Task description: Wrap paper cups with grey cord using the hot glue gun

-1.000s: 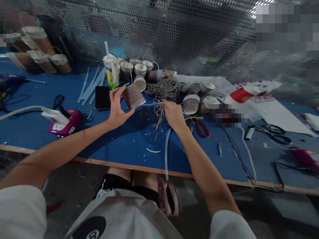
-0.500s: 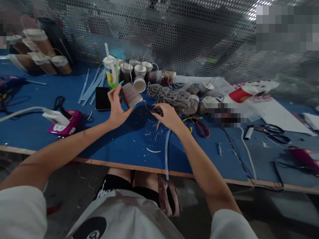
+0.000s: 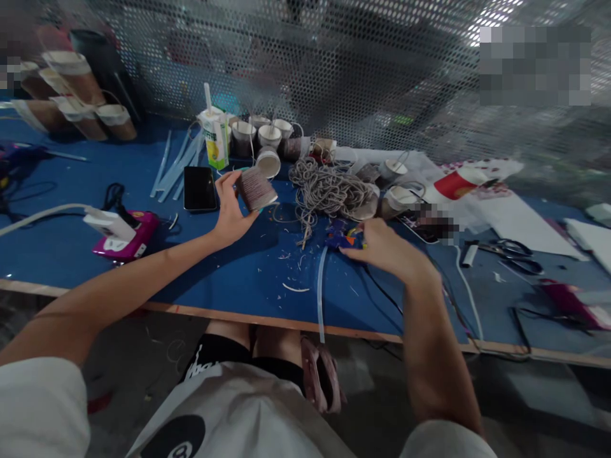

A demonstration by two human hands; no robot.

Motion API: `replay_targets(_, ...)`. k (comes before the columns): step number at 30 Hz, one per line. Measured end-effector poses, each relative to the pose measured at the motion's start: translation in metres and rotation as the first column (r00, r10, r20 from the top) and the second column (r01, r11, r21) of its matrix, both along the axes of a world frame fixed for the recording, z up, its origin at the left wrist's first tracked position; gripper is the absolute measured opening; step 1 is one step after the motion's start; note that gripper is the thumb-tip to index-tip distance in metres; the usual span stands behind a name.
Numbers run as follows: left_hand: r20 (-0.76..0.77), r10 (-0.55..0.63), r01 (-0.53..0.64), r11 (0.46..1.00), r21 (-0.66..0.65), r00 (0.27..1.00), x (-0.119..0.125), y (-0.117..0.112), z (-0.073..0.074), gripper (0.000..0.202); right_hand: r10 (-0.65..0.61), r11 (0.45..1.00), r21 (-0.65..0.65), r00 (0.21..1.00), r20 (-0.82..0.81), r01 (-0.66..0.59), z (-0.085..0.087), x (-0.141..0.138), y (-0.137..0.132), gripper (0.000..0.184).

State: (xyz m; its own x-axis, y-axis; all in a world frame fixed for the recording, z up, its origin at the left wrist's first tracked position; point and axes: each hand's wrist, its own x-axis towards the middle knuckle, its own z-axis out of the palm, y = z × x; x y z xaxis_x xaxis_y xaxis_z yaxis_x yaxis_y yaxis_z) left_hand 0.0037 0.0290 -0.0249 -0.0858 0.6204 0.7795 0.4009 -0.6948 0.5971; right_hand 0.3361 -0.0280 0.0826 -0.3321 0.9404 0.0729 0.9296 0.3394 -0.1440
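Observation:
My left hand (image 3: 233, 213) grips a small paper cup wound with grey-brown cord (image 3: 256, 189), tilted above the table, thumb below and fingers behind it. To the right, my right hand (image 3: 389, 251) is closed round a blue hot glue gun (image 3: 338, 235) with an orange part; the fingers hide some of it. A black cable (image 3: 384, 289) trails from near this hand toward the table edge. Between the hands and behind them lies a loose heap of grey cord (image 3: 329, 191). A translucent glue stick (image 3: 321, 296) points toward me across the table's front edge.
Several cord-wrapped cups (image 3: 270, 135) stand at the back beside a drink carton (image 3: 216, 140) with a straw. A black phone (image 3: 199, 189) lies left, near a magenta power strip (image 3: 126, 235). Black-handled scissors (image 3: 518, 248) lie right. Perforated metal sheet (image 3: 310, 76) rises behind the table.
My right hand has left the cord by the cup, moved right and taken hold of the glue gun. The cup in my left hand has shifted slightly right and toward me.

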Motion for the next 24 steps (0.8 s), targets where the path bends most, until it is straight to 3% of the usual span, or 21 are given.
replay_targets(1, -0.002, -0.015, 0.015, 1.0, -0.001, 1.0, 0.001, 0.0, -0.001, 0.089, -0.042, 0.998, -0.041, 0.99, 0.135, 0.048, -0.007, -0.002, -0.007, 0.041)
replay_targets(3, -0.005, -0.033, 0.033, 0.999, -0.005, 0.999, 0.001, 0.001, -0.003, 0.089, -0.093, 0.996, 0.012, 0.953, 0.289, 0.093, -0.019, -0.011, -0.018, 0.037)
replay_targets(7, -0.007, -0.021, 0.021, 1.0, -0.011, 1.0, 0.001, 0.001, -0.005, 0.091, -0.079, 0.993, 0.114, 0.919, 0.386, 0.037, -0.021, -0.024, -0.023, 0.025)
replay_targets(9, -0.003, -0.016, 0.016, 1.0, -0.005, 1.0, 0.0, 0.001, -0.005, 0.092, -0.036, 0.994, 0.11, 0.945, 0.324, 0.001, -0.01, -0.02, -0.019, 0.022)
replay_targets(11, 0.001, -0.017, 0.017, 1.0, 0.006, 1.0, 0.0, 0.002, -0.005, 0.092, -0.002, 1.0, 0.016, 0.988, 0.155, 0.0, 0.007, -0.008, -0.015, 0.017)
replay_targets(13, 0.008, -0.023, 0.023, 0.999, 0.023, 1.0, 0.0, 0.003, -0.005, 0.09, -0.039, 0.979, -0.205, 0.996, -0.082, 0.021, 0.027, 0.006, -0.013, 0.009)
replay_targets(14, 0.013, -0.031, 0.03, 0.999, 0.034, 0.999, 0.0, 0.003, -0.005, 0.089, -0.078, 0.932, -0.363, 0.979, -0.186, 0.005, 0.037, 0.014, -0.013, 0.01)
replay_targets(16, 0.021, -0.052, 0.051, 0.997, 0.051, 0.998, 0.001, 0.004, -0.006, 0.087, -0.19, 0.809, -0.583, 0.905, -0.38, -0.074, 0.056, 0.025, -0.013, 0.017)
replay_targets(17, 0.024, -0.06, 0.059, 0.997, 0.053, 0.998, 0.002, 0.004, -0.006, 0.086, -0.224, 0.796, -0.591, 0.844, -0.488, -0.131, 0.063, 0.028, -0.013, 0.019)
replay_targets(19, 0.027, -0.075, 0.074, 0.996, 0.05, 0.997, 0.003, 0.003, -0.006, 0.086, -0.259, 0.86, -0.482, 0.672, -0.693, -0.165, 0.07, 0.028, -0.012, 0.021)
replay_targets(21, 0.028, -0.089, 0.088, 0.995, 0.046, 0.996, 0.005, 0.003, -0.006, 0.085, -0.252, 0.929, -0.352, 0.504, -0.826, -0.113, 0.07, 0.017, -0.011, 0.025)
replay_targets(24, 0.012, -0.13, 0.129, 0.991, 0.037, 0.991, 0.006, 0.002, -0.006, 0.083, -0.259, 0.941, -0.324, 0.403, -0.878, -0.101, 0.057, -0.013, -0.01, 0.03)
